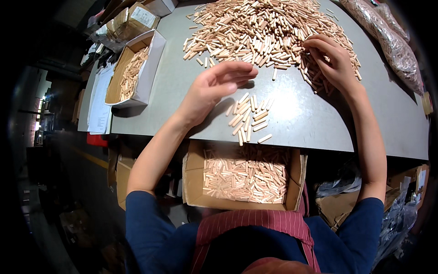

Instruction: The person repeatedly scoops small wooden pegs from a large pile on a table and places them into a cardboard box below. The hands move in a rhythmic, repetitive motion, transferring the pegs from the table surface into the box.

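You've got grey counter (173, 91) showing between the white box (153, 68) and your left hand (212, 89), plus another stretch right of the small batch of pegs (247, 114), which lies near the front edge. The cardboard box (194, 173) sits just below that edge with loads more pegs inside. Your left hand is right beside the batch, fingers together pointing right, thumb apart: a loose, half-spread grip with nothing visible in it. Your right hand (335, 64) is at the right side of the big heap (260, 32), fingers curled (your own hand blocks the view, so I can't say whether that grip has a peg). Pegs look like short wooden dowels, pale tan to pinkish. Counter's smooth and shiny; the plastic bag (392, 48) over right is all crinkles.
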### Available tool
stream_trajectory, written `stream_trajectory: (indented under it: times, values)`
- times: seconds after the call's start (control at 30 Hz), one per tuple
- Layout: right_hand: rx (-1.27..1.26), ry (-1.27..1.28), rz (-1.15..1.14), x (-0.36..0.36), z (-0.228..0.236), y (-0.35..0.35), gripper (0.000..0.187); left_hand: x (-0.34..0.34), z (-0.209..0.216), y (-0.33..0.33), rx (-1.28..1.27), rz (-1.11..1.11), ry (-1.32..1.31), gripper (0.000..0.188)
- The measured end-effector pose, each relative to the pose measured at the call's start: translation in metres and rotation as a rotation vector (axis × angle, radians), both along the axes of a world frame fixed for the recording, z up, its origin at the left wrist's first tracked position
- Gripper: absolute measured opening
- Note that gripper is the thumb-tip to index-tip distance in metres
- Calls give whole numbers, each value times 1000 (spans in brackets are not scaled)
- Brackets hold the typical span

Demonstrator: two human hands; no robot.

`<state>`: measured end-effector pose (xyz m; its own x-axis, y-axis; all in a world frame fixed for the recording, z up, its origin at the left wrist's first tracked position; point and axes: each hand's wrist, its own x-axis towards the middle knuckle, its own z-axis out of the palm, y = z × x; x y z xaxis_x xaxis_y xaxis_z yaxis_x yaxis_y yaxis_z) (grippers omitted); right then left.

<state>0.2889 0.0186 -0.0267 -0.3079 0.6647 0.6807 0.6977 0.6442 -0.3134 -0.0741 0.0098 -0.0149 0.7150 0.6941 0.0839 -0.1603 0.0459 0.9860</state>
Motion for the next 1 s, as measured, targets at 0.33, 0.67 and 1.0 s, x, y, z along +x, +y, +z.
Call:
stream_trajectory:
  times: [0.33, 0.67, 1.0]
  values:
    - [-58, -23, -12, -1, -1, -3, 17, -8, 2, -21, 517, 95, 360, 44]
    - [-54, -26, 1, -1, -1, -2, 17, -6, 2, -18, 572, 17, 388, 43]
    - [-93, -13, 23, 2, 4, -3, 16, 19, -6, -43, 936, -411, 297, 47]
